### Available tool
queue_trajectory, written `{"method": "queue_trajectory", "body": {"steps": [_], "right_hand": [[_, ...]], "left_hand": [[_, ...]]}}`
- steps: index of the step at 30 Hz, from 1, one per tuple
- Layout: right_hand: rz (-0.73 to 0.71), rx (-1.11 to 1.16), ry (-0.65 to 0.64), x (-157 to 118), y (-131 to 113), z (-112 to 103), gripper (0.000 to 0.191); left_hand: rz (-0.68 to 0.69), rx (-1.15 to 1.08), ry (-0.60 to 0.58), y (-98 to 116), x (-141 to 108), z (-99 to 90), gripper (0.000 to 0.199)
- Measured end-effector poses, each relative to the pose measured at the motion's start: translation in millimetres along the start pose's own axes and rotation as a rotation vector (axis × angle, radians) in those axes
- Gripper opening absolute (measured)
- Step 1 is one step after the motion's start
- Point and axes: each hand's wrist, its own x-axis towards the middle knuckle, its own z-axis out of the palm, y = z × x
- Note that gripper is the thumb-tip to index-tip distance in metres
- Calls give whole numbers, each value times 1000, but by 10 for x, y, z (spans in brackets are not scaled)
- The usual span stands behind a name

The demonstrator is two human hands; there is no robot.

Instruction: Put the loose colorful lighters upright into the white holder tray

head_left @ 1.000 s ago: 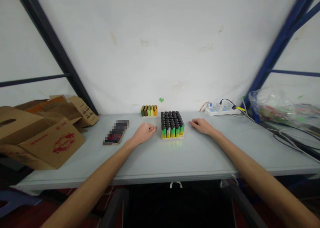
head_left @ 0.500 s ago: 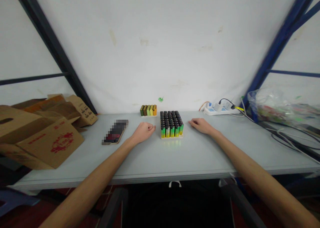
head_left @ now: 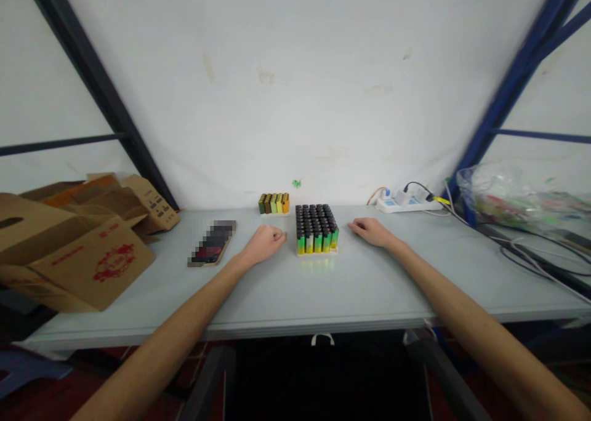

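A block of lighters (head_left: 316, 230) stands upright on the table, packed in rows in a pale tray (head_left: 318, 253); their tops are black and their bodies green and yellow. Just to its left rests my left hand (head_left: 264, 244), curled into a loose fist, with nothing visible in it. My right hand (head_left: 370, 231) lies on the other side of the lighters, fingers curled in and no object showing. Neither hand touches the tray. Farther back, by the wall, sits a smaller tray with dark green, yellow and orange lighters (head_left: 274, 204).
On the grey table (head_left: 286, 292), a phone (head_left: 213, 244) lies left of my left hand. Cardboard boxes (head_left: 99, 255) crowd the left end. A white power strip (head_left: 401, 204) with plugs stands at the back right, near loose cables (head_left: 530, 258) and a plastic bag (head_left: 503, 193).
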Motion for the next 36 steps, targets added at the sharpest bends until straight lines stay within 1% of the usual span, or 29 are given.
{"method": "queue_trajectory", "body": {"steps": [7,18,36], "right_hand": [[-1,17,-4,-7,-7,-4,42],[-6,44,10,23,51,28,43],[-8,27,12,20,55,31,43]], "left_hand": [[9,8,-4,-6,0,-2,45],[15,38,-13,-33,10,15,44],[18,39,-12,2,3,-6,45]]}}
